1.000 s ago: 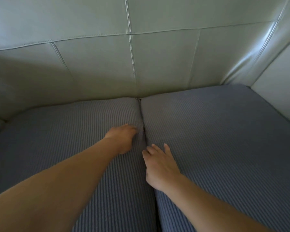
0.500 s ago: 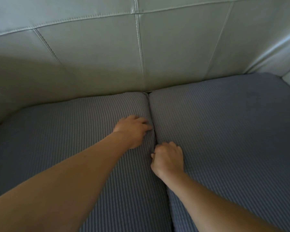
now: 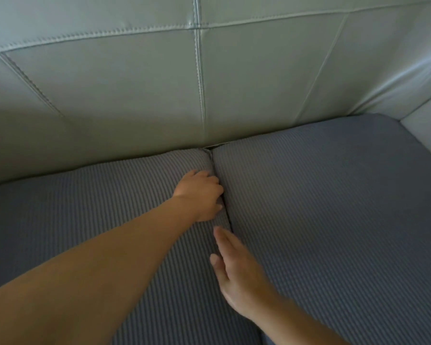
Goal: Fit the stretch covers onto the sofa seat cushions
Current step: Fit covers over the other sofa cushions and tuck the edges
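My left hand (image 3: 200,194) curls its fingers into the gap, tucking the left cushion cover (image 3: 110,195); my right hand (image 3: 237,272), flat and straight-fingered, should smooth the seam evenly.

Left hand (image 3: 201,195) fingers hidden in the cushion gap — right hand (image 3: 237,272) blurred.
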The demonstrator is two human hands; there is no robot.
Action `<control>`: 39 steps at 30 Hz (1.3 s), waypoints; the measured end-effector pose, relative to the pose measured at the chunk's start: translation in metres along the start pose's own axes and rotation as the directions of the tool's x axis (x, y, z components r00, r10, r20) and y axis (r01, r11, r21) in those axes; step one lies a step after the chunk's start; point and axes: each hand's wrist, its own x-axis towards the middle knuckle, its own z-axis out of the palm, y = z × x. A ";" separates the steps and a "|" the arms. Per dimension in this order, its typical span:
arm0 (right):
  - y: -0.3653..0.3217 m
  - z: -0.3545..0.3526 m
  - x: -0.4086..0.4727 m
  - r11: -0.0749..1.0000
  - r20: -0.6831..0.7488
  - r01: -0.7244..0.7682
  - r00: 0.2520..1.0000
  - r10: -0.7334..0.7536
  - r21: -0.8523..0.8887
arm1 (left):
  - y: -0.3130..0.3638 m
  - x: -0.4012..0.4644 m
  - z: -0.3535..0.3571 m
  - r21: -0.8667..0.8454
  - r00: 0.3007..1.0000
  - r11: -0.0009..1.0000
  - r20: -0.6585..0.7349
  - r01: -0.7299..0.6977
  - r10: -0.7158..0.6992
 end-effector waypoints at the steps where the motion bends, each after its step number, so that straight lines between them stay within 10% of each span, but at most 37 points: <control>1: -0.005 0.003 0.004 0.994 0.049 -0.035 0.998 0.030 0.101 | -0.005 -0.001 0.003 -0.021 1.000 1.000 -0.017 -0.013 0.013; 12: 0.010 0.001 0.028 0.951 0.029 -0.140 0.990 0.137 0.274 | -0.020 0.030 -0.004 -0.057 0.988 0.997 0.144 -0.047 0.055; 17: 0.014 -0.020 0.028 0.920 -0.156 0.079 0.976 -0.149 -0.383 | -0.049 0.013 -0.022 0.006 0.988 1.000 -0.151 0.018 -0.017; 23: 0.018 -0.041 0.101 0.721 0.087 0.078 0.996 -0.025 -0.688 | -0.058 0.019 0.000 -0.026 0.982 0.983 0.068 0.180 -0.178; 29: 0.012 -0.062 0.107 0.789 -0.064 0.074 0.988 -0.142 -0.610 | -0.057 0.034 -0.012 -0.033 0.977 0.982 -0.105 0.184 -0.186; 39: 0.026 -0.057 0.159 0.754 0.108 0.129 0.991 -0.077 -0.644 | -0.045 0.082 -0.016 -0.015 0.942 0.954 0.163 0.298 -0.292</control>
